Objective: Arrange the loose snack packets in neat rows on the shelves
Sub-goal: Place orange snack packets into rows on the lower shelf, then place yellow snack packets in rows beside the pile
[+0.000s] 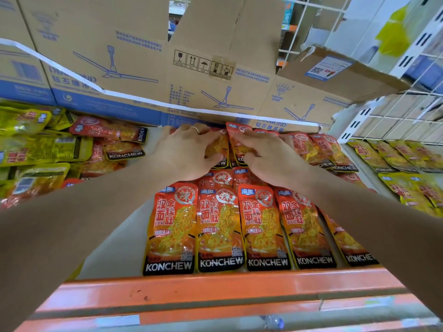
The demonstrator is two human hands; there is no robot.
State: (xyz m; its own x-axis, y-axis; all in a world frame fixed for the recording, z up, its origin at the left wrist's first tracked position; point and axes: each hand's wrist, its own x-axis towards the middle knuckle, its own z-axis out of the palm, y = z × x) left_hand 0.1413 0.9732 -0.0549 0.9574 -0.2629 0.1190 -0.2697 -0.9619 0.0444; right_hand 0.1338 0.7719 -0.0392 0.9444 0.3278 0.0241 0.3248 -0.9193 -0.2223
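At mid-frame the left hand (184,152) curled round one red packet (219,146) and the right hand (268,159) pinched its neighbour (236,131). To my eye they wanted setting edge to edge, square with the front row (215,226); loose packets (107,134) lay at left.

Orange snack packets (219,230) lie flat, rowed along the shelf (115,245).

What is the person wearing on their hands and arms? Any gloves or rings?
No gloves, and no sleeves in view: the left arm and right arm are bare right to the picture's edge. The left hand wears one thin, shiny ring, a plain band. The right hand shows no ring. Neither wrist has a watch or bracelet.
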